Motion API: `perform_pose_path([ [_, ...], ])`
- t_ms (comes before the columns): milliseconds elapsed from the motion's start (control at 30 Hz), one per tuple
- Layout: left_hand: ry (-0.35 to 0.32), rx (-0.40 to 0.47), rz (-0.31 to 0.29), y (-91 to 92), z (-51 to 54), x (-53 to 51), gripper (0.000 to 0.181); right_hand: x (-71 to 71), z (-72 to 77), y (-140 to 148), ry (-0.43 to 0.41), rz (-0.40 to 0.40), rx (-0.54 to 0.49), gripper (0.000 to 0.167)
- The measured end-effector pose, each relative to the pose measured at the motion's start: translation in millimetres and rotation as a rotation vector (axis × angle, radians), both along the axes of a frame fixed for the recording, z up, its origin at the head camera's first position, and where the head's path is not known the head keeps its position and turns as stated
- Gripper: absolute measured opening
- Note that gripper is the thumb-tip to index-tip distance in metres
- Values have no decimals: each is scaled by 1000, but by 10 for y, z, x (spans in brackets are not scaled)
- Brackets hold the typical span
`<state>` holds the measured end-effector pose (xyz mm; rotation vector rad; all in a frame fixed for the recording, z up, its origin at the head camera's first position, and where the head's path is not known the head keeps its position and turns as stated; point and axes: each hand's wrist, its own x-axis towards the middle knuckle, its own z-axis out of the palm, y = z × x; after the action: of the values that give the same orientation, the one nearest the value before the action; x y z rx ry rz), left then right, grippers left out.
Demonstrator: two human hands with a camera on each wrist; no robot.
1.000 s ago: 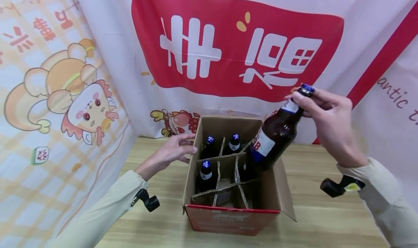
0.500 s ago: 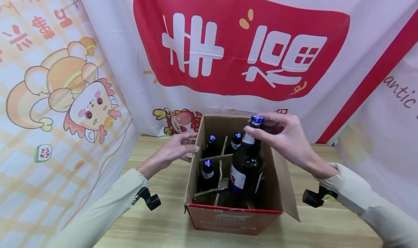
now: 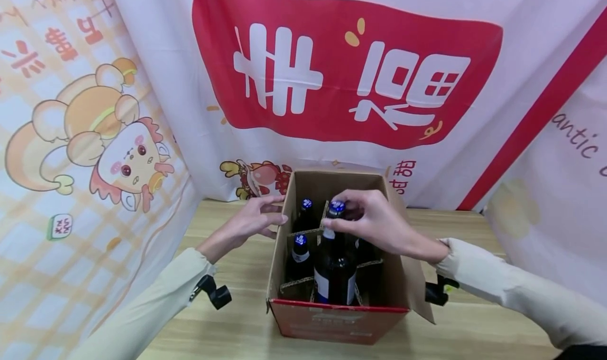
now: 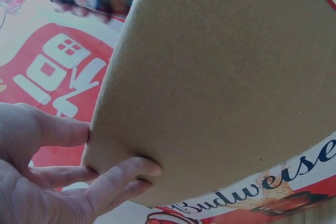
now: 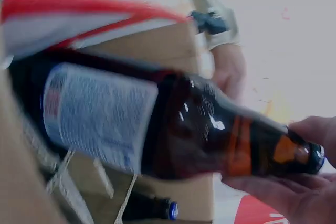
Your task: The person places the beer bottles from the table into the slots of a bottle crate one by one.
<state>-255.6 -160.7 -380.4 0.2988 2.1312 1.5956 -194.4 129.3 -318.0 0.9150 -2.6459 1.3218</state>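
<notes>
My right hand (image 3: pixel 367 220) grips a dark brown beer bottle (image 3: pixel 335 268) by its neck, just below the blue cap. The bottle stands nearly upright, its lower part inside the cardboard box (image 3: pixel 339 323) near the front wall. Its white label (image 5: pixel 102 114) shows in the right wrist view, where the bottle lies across the picture. With fingers fairly straight, my left hand (image 3: pixel 251 220) touches the box's left side near the back corner. In the left wrist view its fingertips (image 4: pixel 149 167) press the plain cardboard. The held bottle's base is hidden by the box front.
Cardboard dividers (image 3: pixel 370 264) split the box into cells. A capped bottle (image 3: pixel 300 254) stands at the left, another bottle (image 3: pixel 306 212) behind it. A dark bottle (image 3: pixel 365 250) is partly hidden under my right hand. The right flap (image 3: pixel 419 291) hangs outward over the wooden table (image 3: pixel 474 291).
My right hand has brought the bottle from above the box's right back leftward and down into the front of the box, and the bottle has straightened from its tilt. My left hand has stayed in place.
</notes>
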Motion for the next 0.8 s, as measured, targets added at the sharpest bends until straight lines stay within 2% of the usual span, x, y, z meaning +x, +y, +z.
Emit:
perform_pose_path([
  [100, -5, 4, 4, -2, -5, 5, 72, -24, 8, -34, 26, 86, 95, 28],
  [200, -8, 1, 6, 2, -1, 2, 71, -68, 90, -78, 42, 177, 190, 24],
  [333, -11, 1, 7, 11, 12, 4, 71, -125, 204, -166, -10, 289, 316, 18],
  [400, -11, 1, 3, 13, 19, 4, 71, -123, 225, -214, -67, 325, 387, 19],
  [567, -7, -4, 0, 15, 32, 8, 71, -44, 171, -314, -219, 348, 562, 32],
  [800, -15, -14, 21, -5, 44, 35, 71, 27, 3, -438, -401, 346, 744, 33],
])
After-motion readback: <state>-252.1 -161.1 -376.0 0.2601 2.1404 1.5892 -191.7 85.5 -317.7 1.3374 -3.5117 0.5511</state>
